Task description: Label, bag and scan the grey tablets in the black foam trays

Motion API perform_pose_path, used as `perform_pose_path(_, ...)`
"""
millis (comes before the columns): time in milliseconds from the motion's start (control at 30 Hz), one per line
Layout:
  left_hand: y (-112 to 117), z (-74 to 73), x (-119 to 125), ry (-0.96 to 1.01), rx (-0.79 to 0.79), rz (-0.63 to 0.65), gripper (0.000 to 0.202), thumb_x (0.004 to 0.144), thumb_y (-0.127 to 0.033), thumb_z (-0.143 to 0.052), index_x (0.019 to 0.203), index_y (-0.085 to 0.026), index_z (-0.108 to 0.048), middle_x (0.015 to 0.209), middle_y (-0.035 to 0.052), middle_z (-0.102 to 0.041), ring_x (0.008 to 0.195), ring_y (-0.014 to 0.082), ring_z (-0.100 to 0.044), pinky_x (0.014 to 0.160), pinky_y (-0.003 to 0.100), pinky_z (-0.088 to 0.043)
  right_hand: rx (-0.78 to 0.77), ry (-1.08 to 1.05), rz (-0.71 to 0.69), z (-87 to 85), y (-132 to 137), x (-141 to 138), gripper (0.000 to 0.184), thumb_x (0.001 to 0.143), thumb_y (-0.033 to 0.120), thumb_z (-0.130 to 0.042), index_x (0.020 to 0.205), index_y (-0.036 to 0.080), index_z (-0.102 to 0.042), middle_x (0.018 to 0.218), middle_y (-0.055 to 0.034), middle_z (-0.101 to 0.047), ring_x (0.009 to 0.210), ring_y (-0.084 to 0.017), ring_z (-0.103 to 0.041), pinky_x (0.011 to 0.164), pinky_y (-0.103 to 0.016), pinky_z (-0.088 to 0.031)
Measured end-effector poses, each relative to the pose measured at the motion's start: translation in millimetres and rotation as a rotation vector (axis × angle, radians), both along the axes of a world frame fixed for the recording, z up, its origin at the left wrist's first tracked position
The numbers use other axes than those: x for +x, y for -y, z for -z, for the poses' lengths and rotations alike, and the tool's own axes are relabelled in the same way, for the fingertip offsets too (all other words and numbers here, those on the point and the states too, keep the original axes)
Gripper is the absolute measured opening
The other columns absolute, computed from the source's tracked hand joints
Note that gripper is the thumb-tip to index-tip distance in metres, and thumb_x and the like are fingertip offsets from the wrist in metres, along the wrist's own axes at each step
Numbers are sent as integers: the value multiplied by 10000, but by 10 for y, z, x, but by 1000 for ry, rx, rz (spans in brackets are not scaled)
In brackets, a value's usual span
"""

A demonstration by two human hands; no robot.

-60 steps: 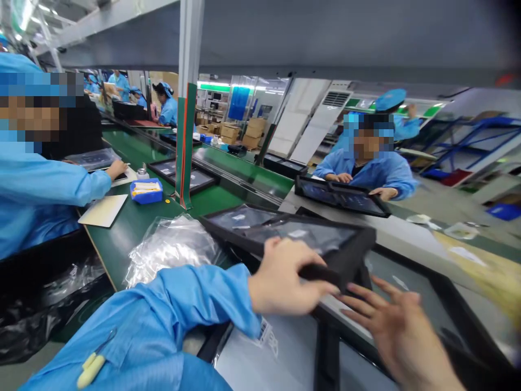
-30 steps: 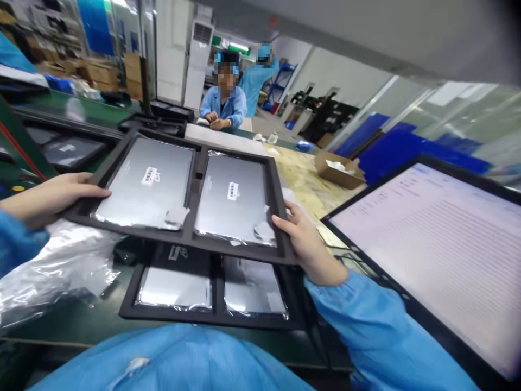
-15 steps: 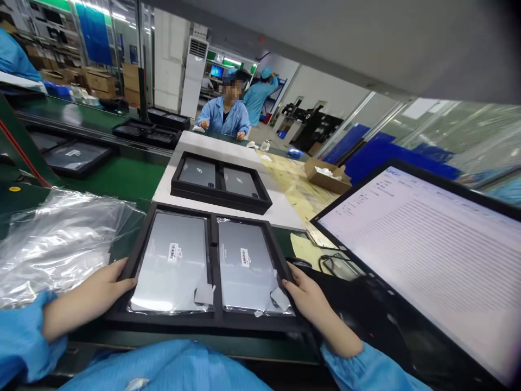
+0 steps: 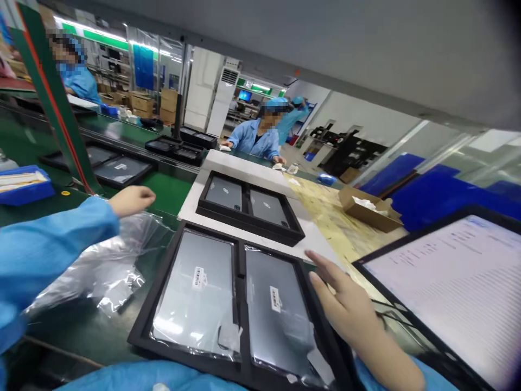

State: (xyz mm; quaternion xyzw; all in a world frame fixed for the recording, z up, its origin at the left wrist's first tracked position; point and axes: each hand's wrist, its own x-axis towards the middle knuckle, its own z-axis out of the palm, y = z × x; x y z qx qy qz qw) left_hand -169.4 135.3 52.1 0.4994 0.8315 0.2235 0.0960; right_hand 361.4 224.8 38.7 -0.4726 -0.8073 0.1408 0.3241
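Observation:
A black tray (image 4: 241, 304) lies in front of me, tilted in view, with two grey tablets in its compartments. The left tablet (image 4: 189, 304) and the right tablet (image 4: 266, 336) are covered in clear film and bear white barcode labels. My right hand (image 4: 345, 298) is at the tray's right edge, fingers stretched and apart, gripping nothing. Off the tray, my left hand (image 4: 133, 201) is above the far end of the clear plastic bags (image 4: 109, 260). Its fingers are curled in, and nothing shows in them.
Behind stands a second black tray (image 4: 248, 217) with two tablets, on a white board (image 4: 191, 201). A monitor (image 4: 448, 271) is at right. Further off are a blue bin (image 4: 24, 184), a green post (image 4: 52, 103), a tray on the conveyor (image 4: 142, 171) and co-workers, one seated opposite (image 4: 256, 136).
My left hand has let go of the tray's left edge and moved up and forward over the bags. My right hand has loosened from the right edge. The view has turned left.

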Motion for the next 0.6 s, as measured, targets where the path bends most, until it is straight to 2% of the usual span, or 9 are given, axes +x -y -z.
perform_pose_path(33,-189,22,-206,-49,6,-79,439,818,-408,-551,1159,-202,-736,1245,87,-732,1151,284,-657,1036,335,-478,17,-24,-137,-8,-13,-225,480,961,505,-509,1320,244,-693,1361,-107,-699,1260,-311,-668,1124,-499,-504)
perform_pose_path(100,-463,143,-544,-116,-18,-224,489,804,-384,-597,1204,-121,-695,1311,187,-674,1229,344,-592,1073,403,-436,29,-49,-415,73,20,-666,376,1010,405,-474,1234,237,-725,1308,-105,-728,1299,-285,-647,1112,-471,-526)
perform_pose_path(167,-610,323,-763,-152,-46,-338,564,792,-416,-649,1224,-53,-658,1346,284,-605,1290,414,-514,1071,482,-418,37,-25,-648,230,100,-1015,338,1025,320,-467,1231,217,-714,1323,-116,-720,1365,-290,-594,1115,-487,-526)
perform_pose_path(233,-683,507,-881,-185,-56,-417,607,813,-464,-661,1240,-34,-636,1379,331,-544,1336,459,-441,1050,540,-415,31,44,-797,388,174,-1223,313,1014,287,-500,1243,205,-697,1356,-131,-699,1403,-313,-553,1115,-528,-522)
perform_pose_path(333,-753,690,-957,-231,-55,-457,555,873,-487,-618,1240,-71,-646,1399,324,-523,1364,485,-388,1063,621,-363,-21,125,-864,523,217,-1307,311,998,288,-544,1258,184,-679,1373,-157,-684,1373,-332,-582,1079,-556,-544)
perform_pose_path(400,-788,723,-981,-255,-58,-443,494,902,-471,-585,1215,-97,-667,1357,298,-572,1340,476,-414,1096,657,-288,-46,136,-859,539,213,-1293,309,994,278,-547,1255,170,-674,1350,-169,-695,1340,-328,-612,1062,-551,-556)
perform_pose_path(500,-801,641,-971,-273,-55,-427,486,948,-484,-501,1195,-103,-676,1294,267,-628,1270,449,-481,1086,645,-277,-49,120,-845,522,200,-1281,293,970,247,-565,1228,171,-680,1314,-164,-717,1326,-323,-625,1073,-544,-548)
perform_pose_path(600,-767,427,-852,-256,56,-471,487,963,-503,-455,1123,-103,-682,1256,248,-651,1251,435,-502,1031,593,-351,-49,88,-828,522,197,-1306,274,952,234,-584,1200,179,-687,1298,-153,-728,1304,-317,-643,1065,-526,-555)
